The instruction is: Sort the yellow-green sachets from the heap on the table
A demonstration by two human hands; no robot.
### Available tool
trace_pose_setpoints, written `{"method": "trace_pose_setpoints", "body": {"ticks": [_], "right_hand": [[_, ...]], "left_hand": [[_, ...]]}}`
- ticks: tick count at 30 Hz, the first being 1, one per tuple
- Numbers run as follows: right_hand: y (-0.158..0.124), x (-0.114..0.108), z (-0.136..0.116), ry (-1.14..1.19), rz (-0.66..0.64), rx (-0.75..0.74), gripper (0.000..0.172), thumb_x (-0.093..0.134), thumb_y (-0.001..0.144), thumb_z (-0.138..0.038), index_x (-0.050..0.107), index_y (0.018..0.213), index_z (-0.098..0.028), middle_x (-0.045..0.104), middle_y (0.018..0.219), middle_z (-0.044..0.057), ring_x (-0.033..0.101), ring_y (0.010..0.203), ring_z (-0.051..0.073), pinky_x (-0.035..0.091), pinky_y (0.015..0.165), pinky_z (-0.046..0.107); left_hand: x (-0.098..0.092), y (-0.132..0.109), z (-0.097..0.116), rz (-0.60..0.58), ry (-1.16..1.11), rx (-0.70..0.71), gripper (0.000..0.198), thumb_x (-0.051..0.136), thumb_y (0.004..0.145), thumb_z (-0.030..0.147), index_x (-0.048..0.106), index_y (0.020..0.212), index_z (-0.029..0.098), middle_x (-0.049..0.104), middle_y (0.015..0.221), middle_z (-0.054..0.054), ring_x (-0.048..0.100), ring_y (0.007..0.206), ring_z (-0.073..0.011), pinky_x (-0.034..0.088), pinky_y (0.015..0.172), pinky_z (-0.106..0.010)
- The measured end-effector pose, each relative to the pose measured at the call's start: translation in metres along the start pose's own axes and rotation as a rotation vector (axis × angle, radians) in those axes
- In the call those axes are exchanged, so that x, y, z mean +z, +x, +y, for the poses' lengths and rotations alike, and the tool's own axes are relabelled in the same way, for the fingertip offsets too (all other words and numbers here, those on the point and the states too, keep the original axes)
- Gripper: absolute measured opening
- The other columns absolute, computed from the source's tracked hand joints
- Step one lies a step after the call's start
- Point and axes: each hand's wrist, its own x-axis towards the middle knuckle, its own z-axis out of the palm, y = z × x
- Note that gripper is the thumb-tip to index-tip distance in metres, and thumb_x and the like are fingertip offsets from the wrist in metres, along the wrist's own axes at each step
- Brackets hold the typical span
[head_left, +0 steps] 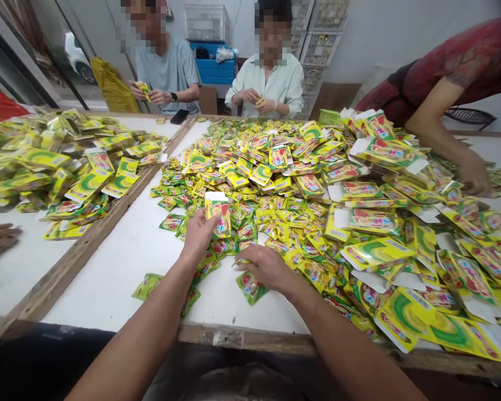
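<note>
My left hand point(199, 231) grips a small yellow carton point(218, 216) with a red and white print, held upright with its white flap open at the top. To the right of it and nearer the table edge, my right hand point(261, 265) hovers palm down with its fingers bent, just over a green sachet point(250, 287); whether its fingertips hold anything is hidden. Green and yellow sachets point(292, 223) lie heaped past both hands. Another green sachet point(149, 285) lies left of my left forearm.
Yellow cartons point(371, 220) pile high on the right, more point(87, 181) on the left beyond a wooden strip point(83, 250). Two people sit across the white table point(96, 289); a person's arm point(438, 120) reaches in at right, another hand point(0, 239) shows at left.
</note>
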Motion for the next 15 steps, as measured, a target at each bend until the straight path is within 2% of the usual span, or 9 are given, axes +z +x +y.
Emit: {"method": "trace_pose_setpoints", "body": {"ticks": [4, 7, 9, 10, 13, 15], "right_hand": [[0.001, -0.019, 0.009, 0.110, 0.311, 0.382, 0.032, 0.059, 0.076, -0.036, 0.062, 0.105, -0.022, 0.057, 0.056, -0.004, 0.050, 0.051, 0.015, 0.039, 0.054, 0.026], [0.001, -0.031, 0.017, 0.283, 0.452, 0.541, 0.043, 0.062, 0.071, -0.046, 0.061, 0.104, -0.018, 0.037, 0.042, -0.009, 0.035, 0.040, 0.012, 0.030, 0.044, 0.025], [0.001, -0.036, 0.022, 0.377, 0.527, 0.566, 0.047, 0.065, 0.066, -0.049, 0.061, 0.100, -0.017, 0.028, 0.040, -0.011, 0.030, 0.039, 0.010, 0.026, 0.042, 0.024], [0.001, -0.038, 0.025, 0.421, 0.559, 0.556, 0.047, 0.067, 0.064, -0.049, 0.061, 0.098, -0.018, 0.029, 0.041, -0.010, 0.030, 0.040, 0.010, 0.026, 0.043, 0.024], [0.003, -0.036, 0.026, 0.562, 0.598, 0.496, 0.046, 0.071, 0.059, -0.047, 0.061, 0.093, -0.018, 0.043, 0.050, -0.007, 0.039, 0.045, 0.010, 0.032, 0.046, 0.024], [0.005, -0.032, 0.024, 0.656, 0.575, 0.430, 0.043, 0.073, 0.058, -0.044, 0.061, 0.090, -0.018, 0.056, 0.066, -0.002, 0.049, 0.055, 0.012, 0.039, 0.053, 0.024]], "left_hand": [[-0.003, -0.004, 0.000, -0.145, 0.079, -0.089, 0.049, 0.074, 0.062, 0.041, 0.057, 0.101, 0.017, 0.069, 0.067, -0.001, 0.061, 0.052, -0.0157, 0.046, 0.051, -0.024], [-0.003, -0.012, 0.003, -0.307, 0.148, -0.139, 0.042, 0.075, 0.061, 0.039, 0.058, 0.092, 0.017, 0.068, 0.069, -0.001, 0.060, 0.054, -0.0157, 0.043, 0.049, -0.023], [-0.002, -0.017, 0.006, -0.387, 0.213, -0.144, 0.035, 0.075, 0.060, 0.037, 0.060, 0.084, 0.016, 0.068, 0.069, -0.001, 0.059, 0.055, -0.0147, 0.041, 0.049, -0.021], [-0.001, -0.020, 0.008, -0.413, 0.236, -0.143, 0.032, 0.076, 0.060, 0.037, 0.061, 0.079, 0.016, 0.067, 0.068, -0.001, 0.058, 0.055, -0.0140, 0.040, 0.049, -0.021], [0.004, -0.026, 0.011, -0.486, 0.233, -0.178, 0.028, 0.076, 0.060, 0.036, 0.061, 0.074, 0.016, 0.065, 0.067, -0.001, 0.057, 0.056, -0.0131, 0.041, 0.052, -0.021], [0.008, -0.029, 0.012, -0.527, 0.171, -0.224, 0.030, 0.075, 0.061, 0.036, 0.061, 0.078, 0.016, 0.066, 0.068, -0.001, 0.057, 0.057, -0.0132, 0.043, 0.055, -0.022]]}}
